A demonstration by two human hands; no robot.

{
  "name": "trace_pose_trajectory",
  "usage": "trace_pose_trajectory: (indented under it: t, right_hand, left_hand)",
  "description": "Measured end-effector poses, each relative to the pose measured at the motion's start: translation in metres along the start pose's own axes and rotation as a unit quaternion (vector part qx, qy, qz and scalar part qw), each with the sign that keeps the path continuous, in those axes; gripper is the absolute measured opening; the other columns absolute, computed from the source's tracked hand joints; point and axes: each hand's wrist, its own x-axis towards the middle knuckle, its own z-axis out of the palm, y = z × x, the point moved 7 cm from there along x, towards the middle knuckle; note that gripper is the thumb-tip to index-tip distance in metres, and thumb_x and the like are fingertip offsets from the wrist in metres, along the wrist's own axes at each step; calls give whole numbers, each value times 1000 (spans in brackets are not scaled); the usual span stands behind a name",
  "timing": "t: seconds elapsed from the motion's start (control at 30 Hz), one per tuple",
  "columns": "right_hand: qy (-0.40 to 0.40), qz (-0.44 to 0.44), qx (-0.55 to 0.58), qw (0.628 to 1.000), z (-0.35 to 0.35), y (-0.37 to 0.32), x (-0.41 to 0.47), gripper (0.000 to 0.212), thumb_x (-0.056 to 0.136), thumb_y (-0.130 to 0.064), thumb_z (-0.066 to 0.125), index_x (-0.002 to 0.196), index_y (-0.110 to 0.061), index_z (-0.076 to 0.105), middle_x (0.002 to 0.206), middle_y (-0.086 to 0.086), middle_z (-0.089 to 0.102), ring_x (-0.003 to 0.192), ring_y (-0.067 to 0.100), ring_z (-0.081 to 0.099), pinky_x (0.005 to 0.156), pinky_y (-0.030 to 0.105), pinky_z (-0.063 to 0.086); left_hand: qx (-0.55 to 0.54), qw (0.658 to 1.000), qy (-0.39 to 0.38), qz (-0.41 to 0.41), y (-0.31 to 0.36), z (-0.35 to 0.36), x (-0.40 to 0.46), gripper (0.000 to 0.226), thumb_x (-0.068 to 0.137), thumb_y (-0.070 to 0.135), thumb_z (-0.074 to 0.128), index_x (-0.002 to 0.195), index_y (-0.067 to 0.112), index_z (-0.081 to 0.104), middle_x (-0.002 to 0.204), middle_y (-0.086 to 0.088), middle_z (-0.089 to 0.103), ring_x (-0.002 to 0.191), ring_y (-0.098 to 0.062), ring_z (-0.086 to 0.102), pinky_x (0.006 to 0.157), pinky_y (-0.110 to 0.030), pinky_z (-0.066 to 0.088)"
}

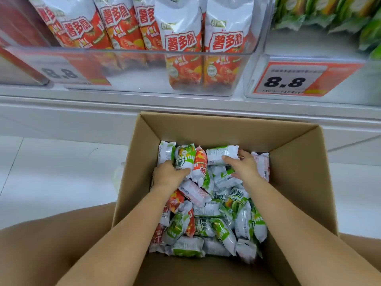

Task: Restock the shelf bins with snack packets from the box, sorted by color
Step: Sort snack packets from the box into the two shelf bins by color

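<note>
Left hand [168,175] holds a green packet [184,156], right hand [244,165] a white packet [221,154], box [226,129] walls flanking.

The box [243,131] is plain brown cardboard. Inside, the packets [216,219] are silvery white with green or red-orange print — green outnumbers red. In the clear bin [144,58] above stand bags [224,44], white on top, red-orange below, with red lettering edged in white. The price tag [292,79] is orange-red with black digits on white. To the right — green bags [338,11] with yellow patches.
</note>
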Motion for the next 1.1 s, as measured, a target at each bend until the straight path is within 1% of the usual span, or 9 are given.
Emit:
trace_pose_trajectory:
  t: [0.17, 0.27, 0.33, 0.4, 0.5, 0.73, 0.8, 0.93, 1.1]
  right_hand:
    - [18, -64, -135, 989, 14, -7, 0, 62, 82, -34, 74, 133, -11, 47, 125, 8, 59, 112, 30, 56, 76, 26, 37]
    - [34, -85, -128, 988, 17, -9, -7, 56, 81, -27, 76, 125, -8, 48, 114, 10, 62, 99, 31, 59, 72, 29, 39]
    - [38, -121, -123, 984, 15, -7, -17, 41, 83, -20, 73, 116, -9, 51, 102, 10, 63, 85, 29, 58, 69, 34, 43]
    - [45, -171, -107, 978, 8, -4, -30, 17, 86, -13, 67, 96, -14, 54, 85, 6, 60, 70, 26, 54, 65, 37, 43]
    - [55, -187, -87, 977, -8, 6, -44, 21, 88, -5, 60, 78, -21, 51, 76, -4, 57, 70, 24, 59, 61, 30, 41]
    - [-17, -1, -57, 998, -9, 41, -49, 38, 91, -13, 57, 128, -7, 51, 71, 6, 55, 74, 26, 53, 73, 40, 50]
    - [-22, 4, -68, 997, -7, 41, -50, 44, 93, -17, 57, 134, -7, 47, 78, 6, 57, 82, 27, 55, 82, 39, 49]
    - [-46, 1, -165, 985, 9, 43, -43, 63, 94, -30, 57, 147, -6, 31, 137, 16, 50, 122, 34, 50, 92, 35, 42]
    - [-76, 36, -198, 977, 39, 57, -25, 79, 94, -48, 52, 152, -10, 15, 146, 15, 42, 131, 36, 42, 99, 39, 39]
  left_hand:
    - [-32, 999, -29, 9, 9, 9, -9, 61, 78, 28, 72, 130, 14, 42, 109, -6, 57, 93, -23, 57, 74, -28, 44]
    - [-63, 998, -10, 27, 15, 15, -17, 52, 81, 22, 71, 119, 19, 36, 85, 0, 54, 74, -22, 56, 68, -33, 46]
    - [-136, 990, 13, 19, 16, 14, -23, 52, 80, 19, 73, 116, 22, 36, 92, -4, 53, 71, -20, 54, 64, -31, 44]
    - [-255, 967, 24, -4, 16, 12, -29, 54, 80, 14, 72, 123, 22, 40, 108, -6, 48, 80, -20, 52, 68, -30, 44]
    - [-352, 935, 33, -33, 11, 6, -42, 53, 80, 8, 71, 126, 20, 48, 120, -5, 47, 99, -25, 53, 81, -34, 48]
    - [-373, 921, 82, -75, -14, -12, -79, 35, 79, 0, 70, 111, 7, 56, 102, -14, 58, 91, -29, 57, 77, -34, 48]
    - [-369, 922, 79, -83, -20, -13, -79, 37, 78, 1, 71, 113, 3, 58, 100, -14, 59, 86, -26, 56, 70, -29, 44]
    - [-379, 918, 83, -81, -26, -3, -74, 45, 79, 3, 71, 120, 7, 53, 108, -12, 59, 92, -24, 56, 76, -30, 42]
    - [-431, 890, 113, -97, -32, 5, -75, 46, 79, 6, 71, 118, 11, 49, 110, -10, 59, 102, -28, 60, 94, -45, 50]
